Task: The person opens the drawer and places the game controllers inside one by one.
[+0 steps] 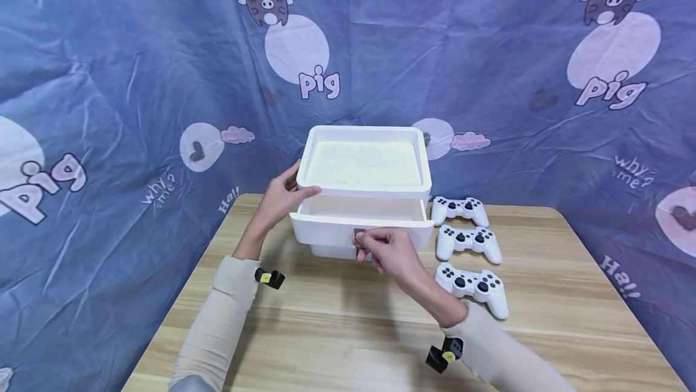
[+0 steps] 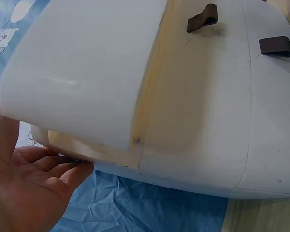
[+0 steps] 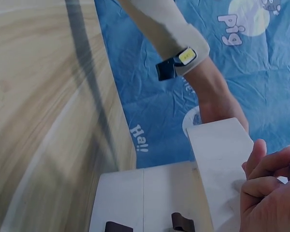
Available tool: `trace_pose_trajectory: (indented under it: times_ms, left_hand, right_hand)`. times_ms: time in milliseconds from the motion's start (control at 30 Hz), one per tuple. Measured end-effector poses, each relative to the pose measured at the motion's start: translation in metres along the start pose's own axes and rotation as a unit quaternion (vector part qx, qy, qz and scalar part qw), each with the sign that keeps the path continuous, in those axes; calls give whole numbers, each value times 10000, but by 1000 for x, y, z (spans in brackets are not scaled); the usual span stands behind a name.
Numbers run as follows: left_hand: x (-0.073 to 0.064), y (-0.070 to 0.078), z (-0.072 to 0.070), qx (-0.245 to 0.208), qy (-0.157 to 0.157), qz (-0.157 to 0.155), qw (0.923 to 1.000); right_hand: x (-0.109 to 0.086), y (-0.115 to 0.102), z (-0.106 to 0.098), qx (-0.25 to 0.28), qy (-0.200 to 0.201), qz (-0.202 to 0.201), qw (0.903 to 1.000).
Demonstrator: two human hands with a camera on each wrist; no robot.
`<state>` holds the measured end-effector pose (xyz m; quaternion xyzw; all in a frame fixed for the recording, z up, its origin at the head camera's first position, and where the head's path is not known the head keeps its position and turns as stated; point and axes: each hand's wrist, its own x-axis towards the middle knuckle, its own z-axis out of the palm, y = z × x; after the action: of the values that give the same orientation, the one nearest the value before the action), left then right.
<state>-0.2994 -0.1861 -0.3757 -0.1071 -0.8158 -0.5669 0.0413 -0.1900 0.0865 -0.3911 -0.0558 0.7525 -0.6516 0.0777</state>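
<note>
A white drawer unit [image 1: 365, 189] stands on the table with a shallow rimmed top. Its top drawer [image 1: 348, 230] is pulled partway out, its visible interior bare. My right hand [image 1: 388, 250] pinches the dark pull tab [image 1: 359, 234] on that drawer's front, fingers curled; the tab is hidden in the right wrist view. My left hand [image 1: 280, 199] holds the unit's left side, thumb over the top rim and fingers along the side wall. In the left wrist view, two more brown tabs, an upper [image 2: 203, 18] and a lower [image 2: 275, 46], show on the closed fronts below.
Three white game controllers lie in a column right of the unit: far [image 1: 460, 211], middle [image 1: 469, 243], near [image 1: 473, 286], the near one beside my right forearm. The wooden table [image 1: 326, 331] extends in front. A blue printed cloth [image 1: 380, 48] hangs behind and at the sides.
</note>
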Motion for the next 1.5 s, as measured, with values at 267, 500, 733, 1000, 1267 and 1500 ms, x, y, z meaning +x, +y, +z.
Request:
trace_pose_trajectory:
  times_ms: [267,500,733,1000,1267,1500]
  left_hand:
    - [0,0,1,-111,14,13,9999]
    - [-1,-1,1,-124,13,91,9999]
    - [-1,-3,0,-158,14,170,9997]
    - [-2,-3,-1,-173,-35,202,9996]
    - [-2,-1,0,-153,-35,160,9997]
    - [-2,-2,2,-126,-15,202,9997]
  right_hand:
    - [-17,2,-1,-145,-73,58,9999]
    - [-34,2,-2,-236,-279,33,9993]
    - [-48,2,0,-216,-522,21,9984]
    - [-57,4,2,-282,-778,-7,9966]
    - [-59,3,-4,-709,-966,-200,9926]
    - [-67,-15,-27,-1902,-634,-740,9769]
